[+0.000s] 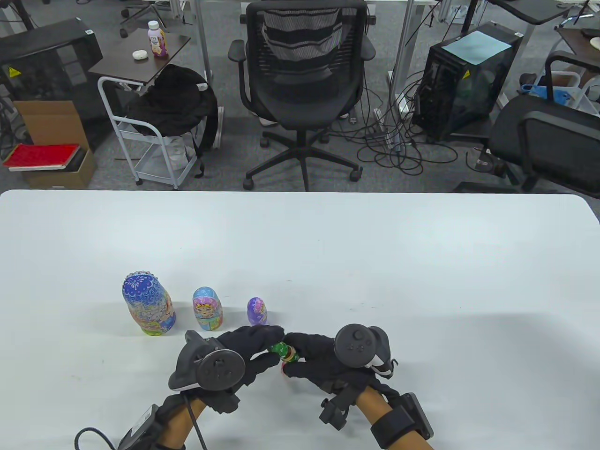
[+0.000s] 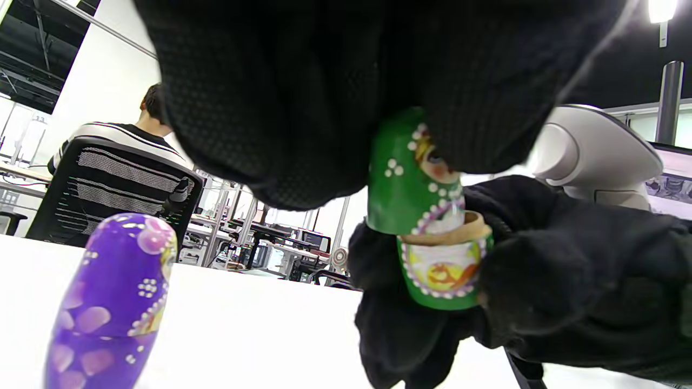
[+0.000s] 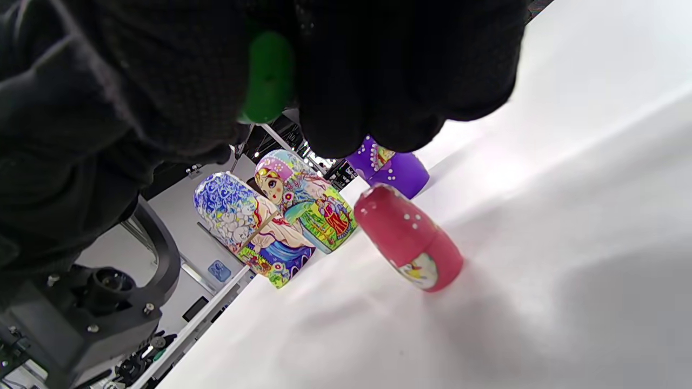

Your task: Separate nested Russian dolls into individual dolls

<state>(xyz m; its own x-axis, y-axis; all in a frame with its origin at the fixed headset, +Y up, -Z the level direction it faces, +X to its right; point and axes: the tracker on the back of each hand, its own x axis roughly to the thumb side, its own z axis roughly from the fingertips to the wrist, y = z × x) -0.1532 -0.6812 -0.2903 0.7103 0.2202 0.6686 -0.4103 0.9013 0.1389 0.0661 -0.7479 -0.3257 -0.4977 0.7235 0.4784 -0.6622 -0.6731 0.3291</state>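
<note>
Both hands hold a small green doll [image 1: 282, 350] above the table's near edge. My left hand [image 1: 273, 348] pinches its top half [image 2: 405, 173]. My right hand [image 1: 291, 357] grips its bottom half [image 2: 444, 273]. The halves sit slightly apart and askew, with the wooden inner rim showing. A smaller red doll [image 3: 409, 237] stands on the table under my hands, mostly hidden in the table view. Three closed dolls stand in a row to the left: large blue [image 1: 149, 304], medium pink-and-blue [image 1: 207, 308] and small purple [image 1: 257, 311].
The white table [image 1: 375, 262] stretches wide behind and to the right of the dolls. The purple doll [image 2: 108, 302] stands close to my left hand. An office chair [image 1: 300, 70] and a cart stand on the floor beyond the far edge.
</note>
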